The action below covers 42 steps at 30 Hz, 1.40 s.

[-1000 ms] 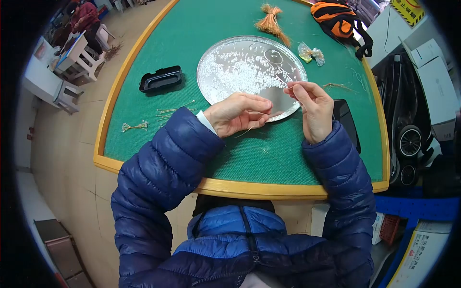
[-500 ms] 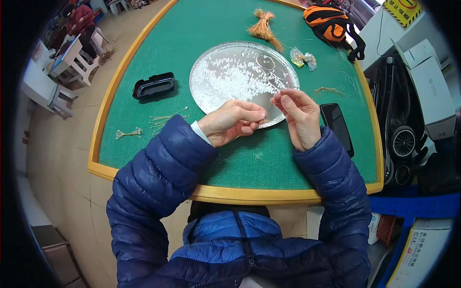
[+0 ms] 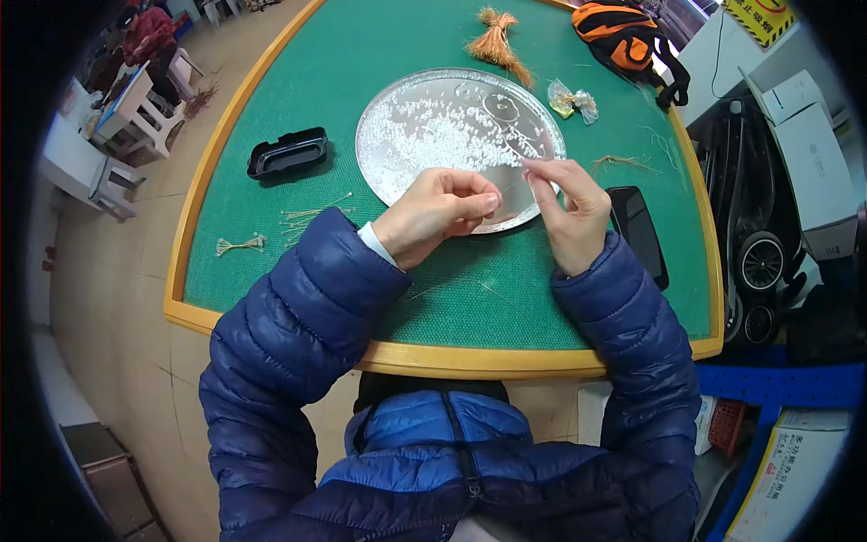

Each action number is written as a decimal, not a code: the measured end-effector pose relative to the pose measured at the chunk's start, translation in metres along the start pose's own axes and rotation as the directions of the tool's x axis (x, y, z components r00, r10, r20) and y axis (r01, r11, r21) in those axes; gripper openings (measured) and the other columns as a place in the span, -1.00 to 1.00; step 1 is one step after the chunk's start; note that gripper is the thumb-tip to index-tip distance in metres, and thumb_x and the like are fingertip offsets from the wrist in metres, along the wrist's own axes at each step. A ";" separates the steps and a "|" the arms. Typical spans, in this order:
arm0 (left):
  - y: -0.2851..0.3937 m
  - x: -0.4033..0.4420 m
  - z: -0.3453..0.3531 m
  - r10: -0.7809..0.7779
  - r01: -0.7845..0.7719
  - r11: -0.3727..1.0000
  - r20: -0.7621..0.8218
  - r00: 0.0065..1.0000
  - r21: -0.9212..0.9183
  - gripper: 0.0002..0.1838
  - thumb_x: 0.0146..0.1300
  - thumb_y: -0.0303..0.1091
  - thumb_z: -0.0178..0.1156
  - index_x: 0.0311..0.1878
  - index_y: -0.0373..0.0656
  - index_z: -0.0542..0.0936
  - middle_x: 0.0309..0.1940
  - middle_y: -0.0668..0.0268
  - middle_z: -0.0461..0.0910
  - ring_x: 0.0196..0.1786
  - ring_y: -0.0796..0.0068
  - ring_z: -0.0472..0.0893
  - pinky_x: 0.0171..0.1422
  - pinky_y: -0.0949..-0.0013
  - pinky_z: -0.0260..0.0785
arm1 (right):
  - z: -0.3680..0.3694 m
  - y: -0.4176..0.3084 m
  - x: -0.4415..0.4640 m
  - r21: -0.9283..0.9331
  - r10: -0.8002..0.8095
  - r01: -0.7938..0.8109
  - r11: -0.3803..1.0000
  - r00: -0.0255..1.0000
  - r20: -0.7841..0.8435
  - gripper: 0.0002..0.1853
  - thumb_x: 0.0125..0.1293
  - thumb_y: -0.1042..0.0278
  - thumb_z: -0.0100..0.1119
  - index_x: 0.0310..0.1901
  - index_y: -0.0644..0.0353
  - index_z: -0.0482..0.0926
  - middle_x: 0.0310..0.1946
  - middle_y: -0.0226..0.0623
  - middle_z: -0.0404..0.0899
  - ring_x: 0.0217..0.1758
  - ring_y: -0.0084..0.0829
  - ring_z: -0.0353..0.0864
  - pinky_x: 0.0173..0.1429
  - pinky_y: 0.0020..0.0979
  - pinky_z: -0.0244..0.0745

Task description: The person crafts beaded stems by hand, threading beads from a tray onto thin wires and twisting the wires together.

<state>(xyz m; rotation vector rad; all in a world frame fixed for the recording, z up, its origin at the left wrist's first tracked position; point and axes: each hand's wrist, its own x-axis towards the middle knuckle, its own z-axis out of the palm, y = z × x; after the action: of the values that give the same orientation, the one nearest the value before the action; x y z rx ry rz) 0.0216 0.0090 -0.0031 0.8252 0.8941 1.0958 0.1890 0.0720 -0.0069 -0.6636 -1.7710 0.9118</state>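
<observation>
My left hand [image 3: 444,212] is closed in a pinch over the near edge of a round silver tray [image 3: 488,215]. A faint thin wire seems to run from its fingertips toward the right. My right hand [image 3: 571,203] pinches with thumb and forefinger above the tray's right side; whatever is in the pinch is too small to make out. Many small white beads [image 3: 424,135] lie scattered over the tray. Left of it, several thin stems with beaded tips [image 3: 307,217] lie loose, beside a tied bundle of similar stems [image 3: 241,245].
A black open case [image 3: 289,155] lies left of the tray, a black phone [image 3: 639,233] at right. Farther back are a straw-coloured bundle [image 3: 495,41], a small clear bag [image 3: 573,101] and an orange-black backpack [image 3: 623,41]. A wooden rim [image 3: 479,359] edges the green table. Another person [image 3: 149,41] sits far left.
My right hand has turned, its thumb and forefinger coming together in a pinch. My left hand has rolled slightly, its fingers tucking in. The view has shifted a little.
</observation>
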 end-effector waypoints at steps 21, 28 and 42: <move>-0.004 0.000 0.003 0.309 -0.286 0.915 -0.038 0.950 0.286 -0.96 0.12 -0.52 0.14 -0.34 -0.24 0.53 -0.46 0.40 0.48 -0.47 0.75 0.33 -0.40 0.75 0.16 | -0.003 -0.003 -0.001 -0.436 -0.396 0.409 0.802 0.910 0.126 -0.70 -0.21 0.71 0.11 -0.34 0.25 0.59 -0.43 -0.29 0.45 -0.46 -0.43 0.40 -0.40 -0.54 0.37; -0.004 0.000 -0.002 0.223 -0.217 0.968 -0.037 0.974 0.126 -0.94 0.12 -0.52 0.14 -0.32 -0.24 0.55 -0.46 0.39 0.50 -0.47 0.75 0.35 -0.40 0.76 0.17 | -0.003 -0.002 0.001 -0.451 -0.452 0.466 0.761 0.880 0.146 -0.68 -0.25 0.72 0.13 -0.34 0.26 0.58 -0.43 -0.30 0.45 -0.45 -0.41 0.41 -0.37 -0.51 0.38; -0.005 0.001 0.002 0.258 -0.227 0.939 -0.091 0.962 0.257 -0.94 0.14 -0.48 0.12 -0.33 -0.24 0.54 -0.49 0.41 0.47 -0.50 0.76 0.30 -0.44 0.75 0.10 | -0.003 0.002 -0.001 -0.488 -0.473 0.488 0.724 0.866 0.164 -0.71 -0.24 0.71 0.12 -0.37 0.25 0.58 -0.45 -0.31 0.45 -0.44 -0.41 0.41 -0.34 -0.51 0.39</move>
<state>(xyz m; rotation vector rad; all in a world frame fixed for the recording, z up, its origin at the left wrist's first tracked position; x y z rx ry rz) 0.0250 0.0086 -0.0067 1.1040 1.0667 1.2792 0.1921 0.0731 -0.0083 -0.4708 -2.0959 0.0730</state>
